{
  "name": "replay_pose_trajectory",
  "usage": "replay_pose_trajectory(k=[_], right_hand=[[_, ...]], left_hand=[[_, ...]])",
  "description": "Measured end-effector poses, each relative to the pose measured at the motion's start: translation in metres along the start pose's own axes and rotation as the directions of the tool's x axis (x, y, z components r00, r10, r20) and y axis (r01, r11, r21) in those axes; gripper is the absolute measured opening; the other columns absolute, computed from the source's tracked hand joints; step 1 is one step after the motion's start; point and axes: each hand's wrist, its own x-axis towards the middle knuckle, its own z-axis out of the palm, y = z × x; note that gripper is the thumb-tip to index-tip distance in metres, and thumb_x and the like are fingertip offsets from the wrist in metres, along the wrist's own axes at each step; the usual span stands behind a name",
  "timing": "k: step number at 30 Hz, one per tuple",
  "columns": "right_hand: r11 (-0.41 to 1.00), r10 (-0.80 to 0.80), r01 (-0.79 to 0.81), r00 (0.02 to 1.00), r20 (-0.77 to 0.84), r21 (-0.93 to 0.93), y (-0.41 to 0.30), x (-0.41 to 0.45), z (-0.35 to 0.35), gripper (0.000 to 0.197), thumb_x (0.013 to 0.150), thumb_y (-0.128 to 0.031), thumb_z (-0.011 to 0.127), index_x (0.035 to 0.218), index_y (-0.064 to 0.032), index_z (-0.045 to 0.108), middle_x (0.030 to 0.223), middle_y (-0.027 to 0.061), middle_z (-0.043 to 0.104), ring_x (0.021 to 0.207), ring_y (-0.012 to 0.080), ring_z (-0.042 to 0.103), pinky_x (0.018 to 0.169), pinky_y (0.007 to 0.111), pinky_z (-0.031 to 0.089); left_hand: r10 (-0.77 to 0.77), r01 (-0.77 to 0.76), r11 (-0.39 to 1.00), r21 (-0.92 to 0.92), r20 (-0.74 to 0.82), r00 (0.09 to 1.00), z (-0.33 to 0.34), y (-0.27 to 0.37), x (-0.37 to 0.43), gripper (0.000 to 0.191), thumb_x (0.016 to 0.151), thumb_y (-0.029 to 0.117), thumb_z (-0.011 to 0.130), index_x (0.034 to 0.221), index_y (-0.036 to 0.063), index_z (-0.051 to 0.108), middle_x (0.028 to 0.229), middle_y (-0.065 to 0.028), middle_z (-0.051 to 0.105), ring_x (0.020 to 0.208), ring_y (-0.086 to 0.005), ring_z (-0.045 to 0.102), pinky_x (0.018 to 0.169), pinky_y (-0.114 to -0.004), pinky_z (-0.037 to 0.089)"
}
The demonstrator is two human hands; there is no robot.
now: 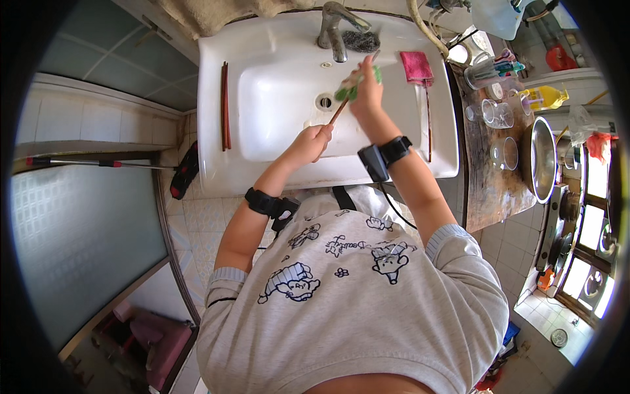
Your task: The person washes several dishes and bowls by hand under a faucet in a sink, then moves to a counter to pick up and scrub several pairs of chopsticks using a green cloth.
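My left hand [311, 144] grips the lower end of a brown chopstick [339, 112], held slanting over the white ceramic washbasin [280, 123]. Near the chopstick's upper part, my right hand [368, 91] holds a green-and-white cloth or sponge [348, 89] wrapped against the stick. The far tip of the stick pokes out above my right fingers. On the basin's left ledge lie a few reddish-brown chopsticks [225, 106], side by side. Another thin brown stick [428, 125] rests along the right ledge, below a folded pink cloth [417, 68].
A metal faucet [337, 29] and a dark scouring pad [362, 41] sit at the basin's back, above the drain [325, 102]. On the right, a worn wooden counter [485, 197] bears clear plastic cups [504, 153], a steel bowl [540, 160] and a yellow bottle [544, 97].
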Motion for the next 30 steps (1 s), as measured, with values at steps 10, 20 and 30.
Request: replay_pose_trajectory(k=[10,20,30], right_hand=[[0.988,-0.153,0.154,0.988,-0.036,0.027,-0.077,0.065,-0.030,0.037,0.074,-0.041,0.061,0.085,-0.0077,0.048,0.070,0.0024,0.046,0.059,0.0145,0.046,0.053,0.030,0.040],[0.977,-0.035,0.090,0.961,0.274,-0.192,-0.079,0.029,-0.042,0.030,0.077,-0.031,0.060,0.083,-0.0037,0.050,0.063,0.0040,0.051,0.054,0.0149,0.050,0.050,0.026,0.042],[0.807,0.328,-0.067,0.877,0.352,-0.586,-0.079,0.013,-0.041,0.035,0.078,-0.036,0.059,0.082,-0.0031,0.049,0.056,0.0002,0.045,0.044,0.0073,0.043,0.040,0.021,0.036]], left_hand=[[0.084,-0.073,0.949,0.307,-0.020,0.996,-0.020,-0.012,-0.024,0.041,0.089,0.036,0.036,0.064,0.0035,0.042,0.053,0.0029,0.033,0.050,-0.0086,0.030,0.047,-0.024,0.030],[0.086,-0.074,0.934,0.349,-0.020,0.996,-0.021,-0.007,-0.031,0.042,0.089,0.036,0.038,0.067,0.0006,0.043,0.055,0.0019,0.033,0.053,-0.0097,0.030,0.050,-0.025,0.031],[-0.044,0.007,0.953,0.304,0.115,0.992,-0.043,-0.012,-0.035,0.042,0.088,0.036,0.039,0.072,-0.0013,0.048,0.057,0.0021,0.040,0.054,-0.0105,0.036,0.053,-0.025,0.035]])
